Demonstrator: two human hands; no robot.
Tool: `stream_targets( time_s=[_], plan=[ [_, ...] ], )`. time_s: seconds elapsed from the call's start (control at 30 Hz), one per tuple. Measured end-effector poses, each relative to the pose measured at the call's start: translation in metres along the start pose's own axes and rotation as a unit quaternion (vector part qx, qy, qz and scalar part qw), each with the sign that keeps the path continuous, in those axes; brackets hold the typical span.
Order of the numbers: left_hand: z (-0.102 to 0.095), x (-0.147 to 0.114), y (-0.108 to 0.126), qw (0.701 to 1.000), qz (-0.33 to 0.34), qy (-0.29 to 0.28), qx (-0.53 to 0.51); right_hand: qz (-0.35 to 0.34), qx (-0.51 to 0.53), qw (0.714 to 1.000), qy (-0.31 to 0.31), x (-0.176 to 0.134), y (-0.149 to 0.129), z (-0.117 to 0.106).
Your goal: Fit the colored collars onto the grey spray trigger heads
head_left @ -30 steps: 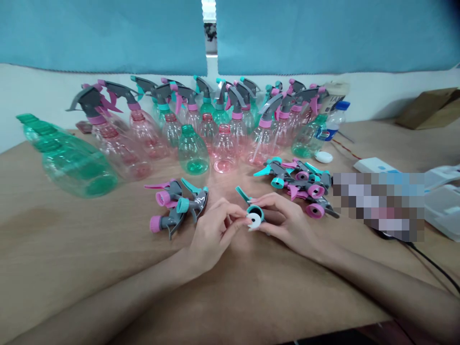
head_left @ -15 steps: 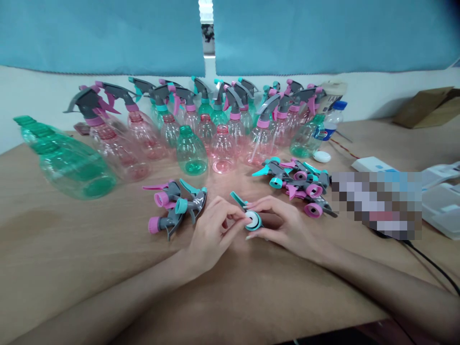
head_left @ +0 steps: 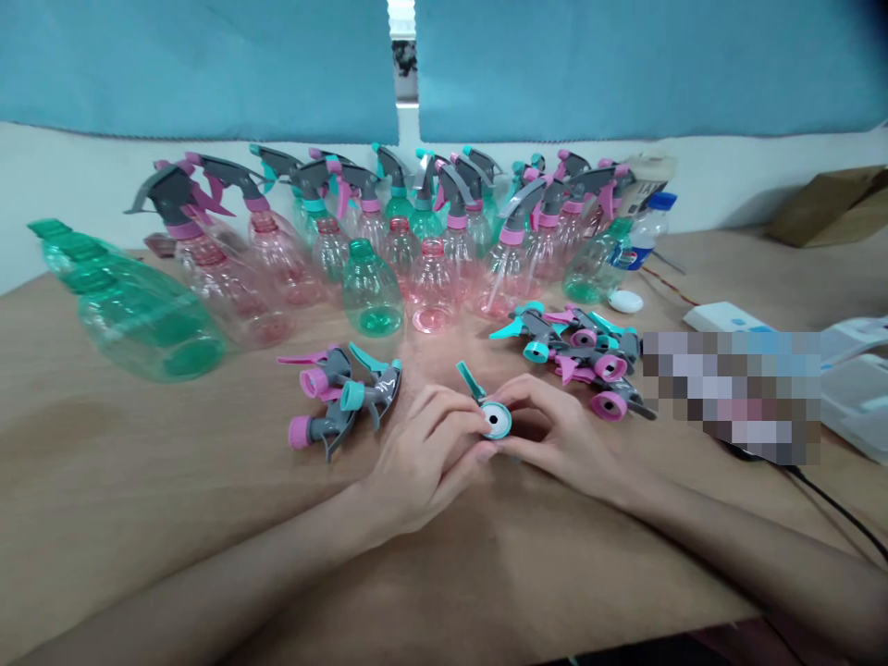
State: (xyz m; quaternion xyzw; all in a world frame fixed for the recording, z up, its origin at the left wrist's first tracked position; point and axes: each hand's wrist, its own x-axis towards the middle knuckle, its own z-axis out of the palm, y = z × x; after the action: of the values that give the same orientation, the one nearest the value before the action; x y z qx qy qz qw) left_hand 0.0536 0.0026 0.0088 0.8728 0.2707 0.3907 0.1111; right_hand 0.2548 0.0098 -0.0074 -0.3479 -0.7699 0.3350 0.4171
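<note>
Item: trigger sprayer head, teal collar [head_left: 496, 406], held over the table [head_left: 444, 592] between its near edge and the bottles. White washer [head_left: 502, 425], one, seated inside the collar, dark hole at centre. Left hand [head_left: 423, 453]: fingers and thumb closed on the collar's left side. Right hand [head_left: 565, 430]: fingers and thumb clamped around its right. Loose sprayer heads, two heaps: left [head_left: 339, 398], right [head_left: 583, 356]. Spray bottles [head_left: 434, 291], pink and green, massed toward the table's far edge.
</note>
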Motion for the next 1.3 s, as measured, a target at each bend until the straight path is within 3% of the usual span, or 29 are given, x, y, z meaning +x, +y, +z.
stream_targets(
  time_s=[0.13, 1.0, 1.3],
  plan=[
    [0.0037, 0.0018, -0.0004, 0.999, -0.009, -0.042, -0.003, -0.007, -0.057, 0.998, 0.004, 0.0001, 0.0016, -0.0007],
    [0.0087, 0.0006, 0.0036, 0.983, 0.033, -0.045, 0.175, 0.021, -0.047, 0.998, 0.022, 0.0015, 0.0037, -0.0032],
    [0.0074, 0.0004, 0.0034, 0.985, 0.033, -0.048, 0.159, 0.043, -0.062, 0.997, 0.023, 0.0017, 0.0032, -0.0033]
  ],
)
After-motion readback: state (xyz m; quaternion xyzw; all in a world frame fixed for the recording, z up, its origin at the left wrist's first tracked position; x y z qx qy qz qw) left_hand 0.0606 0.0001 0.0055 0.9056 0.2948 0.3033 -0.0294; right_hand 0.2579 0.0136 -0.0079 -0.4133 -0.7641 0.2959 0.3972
